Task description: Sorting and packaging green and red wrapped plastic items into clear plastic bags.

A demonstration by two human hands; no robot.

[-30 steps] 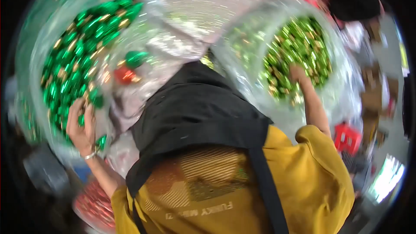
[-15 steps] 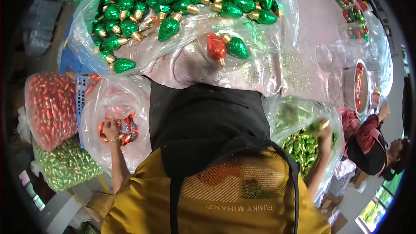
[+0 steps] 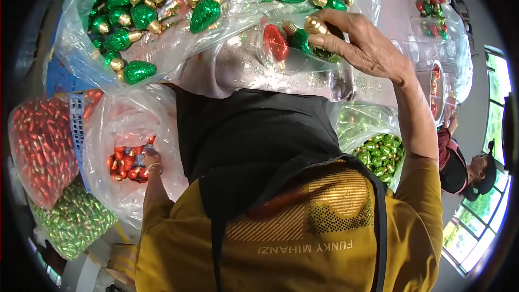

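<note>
The right hand (image 3: 363, 44) was closed in, with its thumb and fingers pinching a bulb (image 3: 315, 25) over the table. The bulb had a shiny gold end with ridges like a screw, and this end pointed up. Some of its green, sparkly part peeked out below the thumb, but the hand hid the rest. Right beside it, a clear tray (image 3: 296, 64) held a fat, shiny red bulb (image 3: 276, 42) and a dark green bulb (image 3: 300, 41) with a gold end. The left hand (image 3: 153, 158) was down in a clear bag (image 3: 162, 121), touching small red bulbs (image 3: 127, 163) with gold ends. Its fingers were partly hidden, so no one could tell if it held one. Bigger green bulbs (image 3: 205, 16) lay at the top, all glittery.
</note>
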